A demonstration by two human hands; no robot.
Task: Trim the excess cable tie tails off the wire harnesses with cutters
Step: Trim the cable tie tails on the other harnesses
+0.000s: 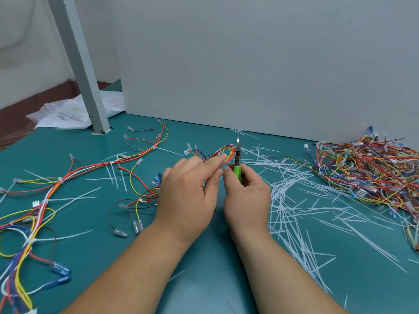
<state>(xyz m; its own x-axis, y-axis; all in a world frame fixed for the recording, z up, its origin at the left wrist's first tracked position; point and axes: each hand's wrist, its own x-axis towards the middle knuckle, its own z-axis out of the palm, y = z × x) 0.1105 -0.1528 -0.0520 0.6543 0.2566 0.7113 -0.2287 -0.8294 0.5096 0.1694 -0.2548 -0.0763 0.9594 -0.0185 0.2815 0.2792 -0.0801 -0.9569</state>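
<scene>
The left hand [188,196] pinches a wire harness [227,151] between forefinger and thumb. The right hand [247,196] has its fingers curled round green-handled cutters [237,171], blades upright just beside the harness loop beyond the fingertips.

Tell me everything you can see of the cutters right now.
The cutters have bright green handles, a dark metal head and a shiny pointed tip. They stand upright, tip up, handles gripped in the right hand. The head sits close beside the looped harness that the left hand holds. Whether the jaws bite a tie is unclear.
</scene>
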